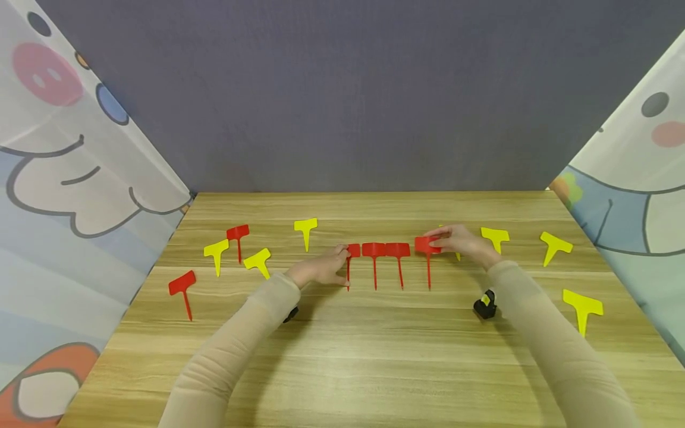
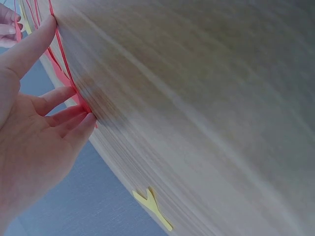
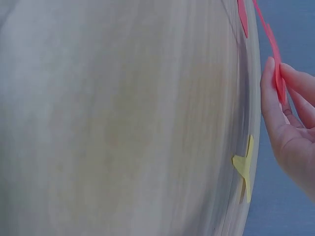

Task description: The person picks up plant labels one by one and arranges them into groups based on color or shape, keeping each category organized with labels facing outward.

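Observation:
Red T-shaped plant labels form a row at mid-table in the head view. My left hand [image 1: 321, 267] touches the leftmost red label [image 1: 353, 250], fingertips at its head and thumb by the stem tip; the left wrist view shows these fingers [image 2: 74, 110] rather straight and spread from the thumb. Beside it lie two more red labels, one [image 1: 373, 249] next to the other [image 1: 398, 249]. At the right end, my right hand [image 1: 462, 242] pinches a red label [image 1: 426, 244] by its head, stem pointing down. In the right wrist view that pinched label [image 3: 277, 73] appears raised off the table.
Two loose red labels, one upper [image 1: 238, 232] and one lower [image 1: 182, 283], lie at left. Several yellow labels are scattered on both sides, including one [image 1: 305, 226] behind my left hand and one [image 1: 583, 303] at far right. A grey panel [image 1: 374, 95] stands behind the wooden table [image 1: 364, 368].

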The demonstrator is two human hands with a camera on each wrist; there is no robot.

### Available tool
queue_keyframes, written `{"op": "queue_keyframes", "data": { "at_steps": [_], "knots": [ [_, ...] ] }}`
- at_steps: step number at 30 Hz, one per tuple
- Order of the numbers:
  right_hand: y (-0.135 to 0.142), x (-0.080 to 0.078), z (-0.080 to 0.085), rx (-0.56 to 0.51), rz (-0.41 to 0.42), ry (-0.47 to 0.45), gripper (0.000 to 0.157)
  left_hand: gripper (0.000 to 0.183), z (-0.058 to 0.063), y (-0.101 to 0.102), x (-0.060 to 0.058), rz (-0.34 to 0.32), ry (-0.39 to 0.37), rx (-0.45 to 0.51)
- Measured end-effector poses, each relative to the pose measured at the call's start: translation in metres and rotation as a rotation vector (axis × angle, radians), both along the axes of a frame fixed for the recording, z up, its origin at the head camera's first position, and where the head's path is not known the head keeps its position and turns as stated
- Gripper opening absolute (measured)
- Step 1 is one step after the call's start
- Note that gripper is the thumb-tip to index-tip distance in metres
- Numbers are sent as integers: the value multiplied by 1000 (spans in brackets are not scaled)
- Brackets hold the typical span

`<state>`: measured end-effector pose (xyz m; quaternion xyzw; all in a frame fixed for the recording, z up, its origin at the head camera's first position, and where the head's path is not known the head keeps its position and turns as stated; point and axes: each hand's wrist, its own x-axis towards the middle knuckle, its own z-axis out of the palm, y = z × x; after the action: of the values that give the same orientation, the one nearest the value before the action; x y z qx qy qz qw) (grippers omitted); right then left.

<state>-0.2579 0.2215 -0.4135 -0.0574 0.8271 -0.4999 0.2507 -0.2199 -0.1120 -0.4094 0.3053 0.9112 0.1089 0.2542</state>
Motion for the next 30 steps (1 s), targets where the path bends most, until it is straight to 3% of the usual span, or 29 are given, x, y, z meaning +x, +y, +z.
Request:
{"op": "queue_keyframes", "data": {
  "at_steps": [10, 18, 24, 30],
  "knots": [
    [-5, -1, -6, -8, 42, 0, 39, 73, 0, 0, 1, -10, 21, 27],
    [-10, -5, -13, 37, 20, 6, 39, 75, -2, 0, -2, 4, -9, 20],
    [-13, -4, -11, 80, 31, 57, 38, 77, -5, -1, -5, -16, -4, 58],
    [-17, -1, -7, 140, 52, 128, 36, 73, -3, 0, -2, -12, 22, 31]
  ]
}}
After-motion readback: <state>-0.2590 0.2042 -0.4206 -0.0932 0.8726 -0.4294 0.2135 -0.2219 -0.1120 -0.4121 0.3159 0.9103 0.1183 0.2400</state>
